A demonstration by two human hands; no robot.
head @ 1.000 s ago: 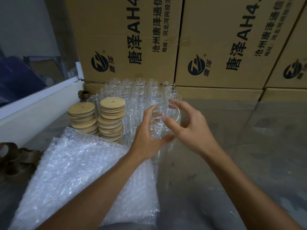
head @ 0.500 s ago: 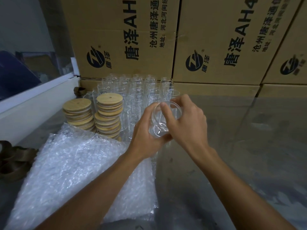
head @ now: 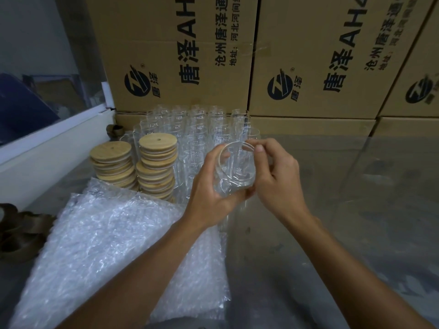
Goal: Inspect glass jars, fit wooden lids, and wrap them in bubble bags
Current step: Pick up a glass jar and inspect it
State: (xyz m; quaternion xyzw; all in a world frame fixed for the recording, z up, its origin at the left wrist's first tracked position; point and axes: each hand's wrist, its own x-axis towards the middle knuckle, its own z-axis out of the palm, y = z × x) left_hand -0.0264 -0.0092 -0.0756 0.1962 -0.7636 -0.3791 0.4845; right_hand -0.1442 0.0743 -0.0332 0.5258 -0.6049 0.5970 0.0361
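Note:
A clear glass jar (head: 234, 170) is held up between both hands, its open mouth tilted toward me. My left hand (head: 209, 191) grips its base and side from the left. My right hand (head: 275, 176) curls round its right side, with fingertips on the rim. Behind them stand several empty glass jars (head: 197, 129) in rows. Two stacks of round wooden lids (head: 156, 162) sit to the left of the jars. A pile of bubble bags (head: 107, 252) lies at the lower left, partly under my left forearm.
Large printed cardboard boxes (head: 180, 55) form a wall at the back. A white ledge (head: 47, 148) runs along the left. Brown tape rolls (head: 19, 231) lie at the far left edge. A grey glossy table surface (head: 356, 210) spreads to the right.
The jar has stayed between both hands while my right fingers shifted along its rim. The jar's mouth now tilts more toward me.

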